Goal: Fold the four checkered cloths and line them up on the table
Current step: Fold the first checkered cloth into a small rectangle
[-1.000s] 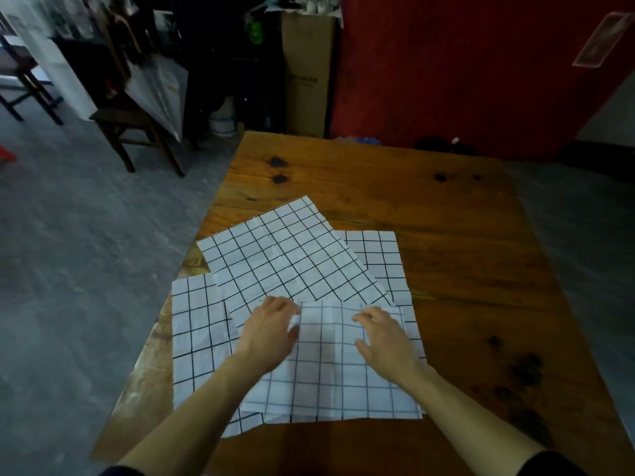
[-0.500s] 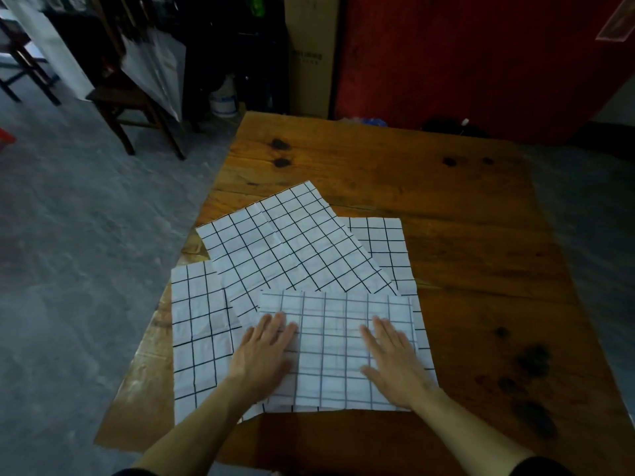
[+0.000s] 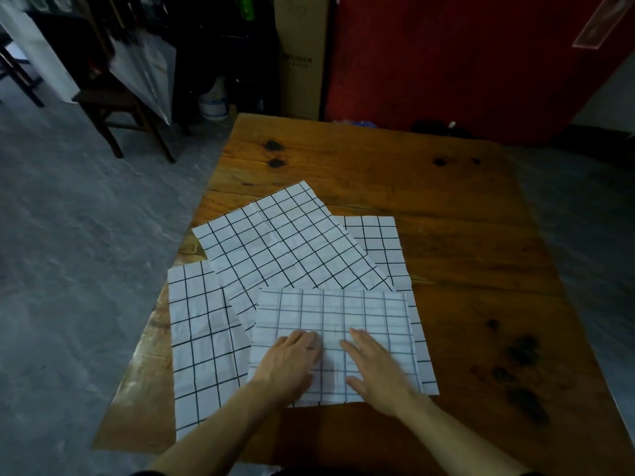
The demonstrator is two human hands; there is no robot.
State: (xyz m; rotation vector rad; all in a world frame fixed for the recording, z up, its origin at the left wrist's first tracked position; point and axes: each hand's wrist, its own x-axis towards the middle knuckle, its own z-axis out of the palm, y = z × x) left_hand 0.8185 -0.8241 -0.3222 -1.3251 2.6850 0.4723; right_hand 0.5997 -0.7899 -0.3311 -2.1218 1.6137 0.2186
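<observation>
Here the left hand (image 3: 290,364) and right hand (image 3: 376,367) lie flat, fingers (image 3: 302,338) straight and close together, on the folded cloth (image 3: 343,317) at the table's (image 3: 395,173) near edge. It overlaps a tilted cloth (image 3: 285,249), a left cloth (image 3: 199,331) and another cloth (image 3: 381,245). Beyond stand a chair (image 3: 113,108), bucket (image 3: 213,104) and cardboard box (image 3: 299,53).

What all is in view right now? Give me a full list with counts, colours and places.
checkered cloths: four, white with dark grid, overlapping on the table's near left
table: one, brown wood, centre
chair: one, dark wood, far left on the floor
cardboard box: one, tan, behind the table
bucket: one, white, on the floor beside the box
left hand: flat on the nearest cloth
right hand: flat on the same cloth
</observation>
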